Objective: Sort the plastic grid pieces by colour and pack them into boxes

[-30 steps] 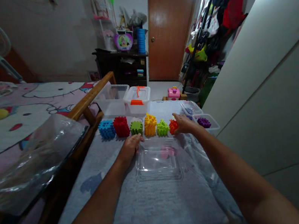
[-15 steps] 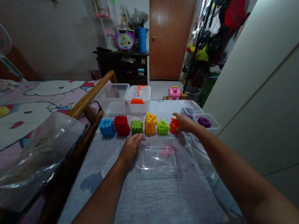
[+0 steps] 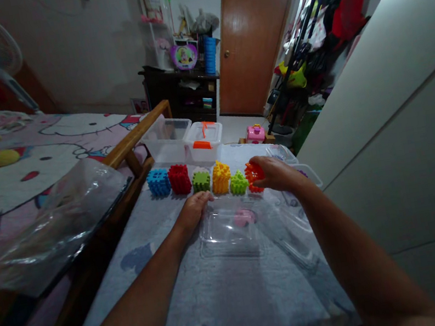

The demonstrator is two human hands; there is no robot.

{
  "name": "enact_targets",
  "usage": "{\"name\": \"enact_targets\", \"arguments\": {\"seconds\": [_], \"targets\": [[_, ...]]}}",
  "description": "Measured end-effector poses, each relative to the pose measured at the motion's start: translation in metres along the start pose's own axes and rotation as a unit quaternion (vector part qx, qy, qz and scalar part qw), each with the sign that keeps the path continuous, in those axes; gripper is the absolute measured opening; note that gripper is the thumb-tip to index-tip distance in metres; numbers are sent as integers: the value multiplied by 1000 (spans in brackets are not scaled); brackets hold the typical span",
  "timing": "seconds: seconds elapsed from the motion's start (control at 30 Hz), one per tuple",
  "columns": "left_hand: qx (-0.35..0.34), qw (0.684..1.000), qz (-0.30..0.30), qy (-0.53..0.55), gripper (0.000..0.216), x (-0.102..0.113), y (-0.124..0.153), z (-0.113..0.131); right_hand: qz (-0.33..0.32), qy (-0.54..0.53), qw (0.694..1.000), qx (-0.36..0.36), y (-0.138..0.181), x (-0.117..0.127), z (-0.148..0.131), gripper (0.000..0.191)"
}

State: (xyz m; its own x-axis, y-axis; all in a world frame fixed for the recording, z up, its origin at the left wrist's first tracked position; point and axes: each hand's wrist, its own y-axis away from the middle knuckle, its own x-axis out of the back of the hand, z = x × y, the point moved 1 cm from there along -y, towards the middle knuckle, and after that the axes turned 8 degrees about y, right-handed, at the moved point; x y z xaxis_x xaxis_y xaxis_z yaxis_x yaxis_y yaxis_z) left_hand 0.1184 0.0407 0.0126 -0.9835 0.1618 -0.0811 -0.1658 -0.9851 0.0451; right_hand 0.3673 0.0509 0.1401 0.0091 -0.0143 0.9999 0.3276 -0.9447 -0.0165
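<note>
A row of toothed plastic block cubes stands on a grey cloth: blue [image 3: 158, 182], red [image 3: 179, 179], dark green [image 3: 201, 180], yellow-orange [image 3: 220, 177] and light green [image 3: 238, 183]. My right hand [image 3: 275, 173] is closed round an orange-red block cube [image 3: 253, 175] at the row's right end, lifted slightly. My left hand [image 3: 195, 209] rests with curled fingers on the far left corner of a clear plastic tray [image 3: 229, 231] lying in front of the row.
Clear storage boxes [image 3: 184, 138], one with an orange latch, stand behind the row. A small clear tub with a purple piece [image 3: 310, 175] sits right of my right hand. A bed with a wooden rail [image 3: 135, 135] runs along the left; a white wall lies to the right.
My right hand has closed on the orange-red cube and raised it a little off the cloth. My left hand has stayed on the clear tray's corner.
</note>
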Motion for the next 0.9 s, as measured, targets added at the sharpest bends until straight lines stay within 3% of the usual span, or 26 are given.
{"name": "enact_targets", "arguments": {"seconds": [0.13, 0.3, 0.47, 0.73, 0.9], "targets": [[-2, 1000, -2, 7, 41, -2, 0, -1, -49, -27, 995, 88, 19, 11, -57, 44], [-27, 1000, 2, -1, 36, -3, -1, -2, -131, -1, 980, 152, 22, -30, -106, 34], [-37, 999, -3, -10, 34, -3, -2, -4, -165, 43, 976, 138, 12, -59, -118, 30], [-16, 1000, -4, -12, 34, -3, -2, -7, -139, 57, 982, 110, 9, -61, -130, 41], [-24, 999, -9, -28, 34, -2, -2, -5, -160, 36, 978, 126, 7, -59, -121, 44]]}}
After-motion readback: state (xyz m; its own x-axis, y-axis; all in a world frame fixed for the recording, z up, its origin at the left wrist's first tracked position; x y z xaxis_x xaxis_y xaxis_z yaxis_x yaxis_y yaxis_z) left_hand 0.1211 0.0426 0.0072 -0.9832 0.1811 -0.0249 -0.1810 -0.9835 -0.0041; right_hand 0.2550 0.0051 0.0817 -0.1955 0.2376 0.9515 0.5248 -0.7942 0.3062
